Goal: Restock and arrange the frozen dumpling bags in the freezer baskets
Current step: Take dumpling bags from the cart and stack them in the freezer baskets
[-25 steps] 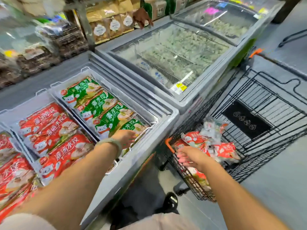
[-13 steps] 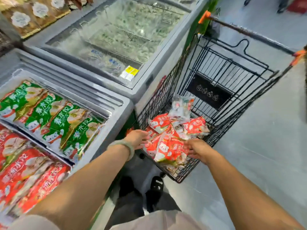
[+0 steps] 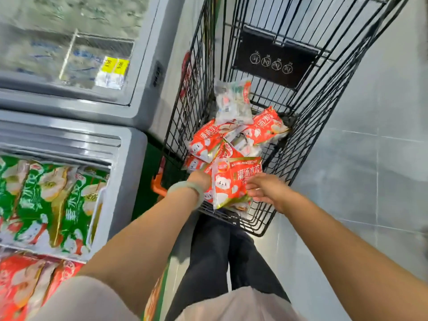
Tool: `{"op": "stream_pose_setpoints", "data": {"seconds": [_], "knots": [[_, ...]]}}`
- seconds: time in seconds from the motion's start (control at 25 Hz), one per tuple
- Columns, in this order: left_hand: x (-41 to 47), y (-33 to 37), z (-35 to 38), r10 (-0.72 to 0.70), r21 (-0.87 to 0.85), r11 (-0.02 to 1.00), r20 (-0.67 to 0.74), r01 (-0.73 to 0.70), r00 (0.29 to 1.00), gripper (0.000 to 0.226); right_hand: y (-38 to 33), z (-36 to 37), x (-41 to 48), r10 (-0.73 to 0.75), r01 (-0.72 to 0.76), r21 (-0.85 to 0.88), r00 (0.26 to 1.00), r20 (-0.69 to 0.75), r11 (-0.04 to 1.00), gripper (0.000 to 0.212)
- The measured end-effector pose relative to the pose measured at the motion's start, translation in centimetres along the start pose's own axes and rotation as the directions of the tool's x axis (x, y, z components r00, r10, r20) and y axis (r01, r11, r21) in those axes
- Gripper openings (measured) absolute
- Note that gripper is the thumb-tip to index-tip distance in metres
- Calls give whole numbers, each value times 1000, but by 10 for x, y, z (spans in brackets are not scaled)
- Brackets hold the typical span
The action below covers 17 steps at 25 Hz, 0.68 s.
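A red dumpling bag [image 3: 231,181] stood on end over the near end of the cart [image 3: 301,126], gripped at its left edge by the left hand [image 3: 200,179]; the right hand [image 3: 264,187] touched its right edge, fingers loose; the freezer basket [image 3: 96,212] lay leftward, nearer the left arm

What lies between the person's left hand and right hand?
In the head view, a red dumpling bag fills the gap between the left hand and the right hand.

Shop aisle, chest freezers [image 3: 136,112], wire trolley [image 3: 308,126]
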<state>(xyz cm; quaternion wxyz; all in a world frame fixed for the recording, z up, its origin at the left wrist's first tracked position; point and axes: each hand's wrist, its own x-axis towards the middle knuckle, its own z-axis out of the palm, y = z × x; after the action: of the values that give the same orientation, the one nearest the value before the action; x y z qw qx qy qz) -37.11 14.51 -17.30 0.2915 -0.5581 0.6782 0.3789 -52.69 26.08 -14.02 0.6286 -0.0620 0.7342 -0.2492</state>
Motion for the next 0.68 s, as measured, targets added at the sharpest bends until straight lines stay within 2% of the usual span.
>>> {"op": "stream_pose_setpoints", "data": {"seconds": [0.04, 0.08, 0.16, 0.28, 0.4, 0.44, 0.56, 0.68], "knots": [[10, 2, -1, -22, 16, 1000, -4, 22, 1000, 34, 0, 3, 7, 17, -17, 9, 1000, 1, 1000, 12], [24, 3, -3, 9, 104, 995, 2, -9, 1000, 33, 2, 6, 15, 34, -34, 12, 999, 8, 999, 12], [48, 3, 6, 51, 153, 987, 42, -57, 998, 33, 5, 13, 31, 67, -68, 31, 997, 27, 997, 17], [76, 7, 24, -54, 141, 989, 101, 39, 993, 34, 10, 19, 49, 125, -126, 91, 992, 8, 988, 19], [98, 8, 37, -38, 241, 971, 145, 2, 989, 36, 13, 19, 62, 159, -157, 131, 987, -5, 979, 23], [103, 9, 45, -66, 240, 970, 153, 27, 986, 39, 14, 18, 64, 170, -167, 144, 985, -9, 975, 25], [115, 10, 61, -200, 105, 977, 147, 185, 969, 46, 13, 18, 69, 191, -184, 168, 981, -29, 968, 27], [105, 9, 54, -102, -32, 994, 145, 107, 984, 39, 9, 19, 69, 190, -180, 170, 981, -48, 969, 27]]}}
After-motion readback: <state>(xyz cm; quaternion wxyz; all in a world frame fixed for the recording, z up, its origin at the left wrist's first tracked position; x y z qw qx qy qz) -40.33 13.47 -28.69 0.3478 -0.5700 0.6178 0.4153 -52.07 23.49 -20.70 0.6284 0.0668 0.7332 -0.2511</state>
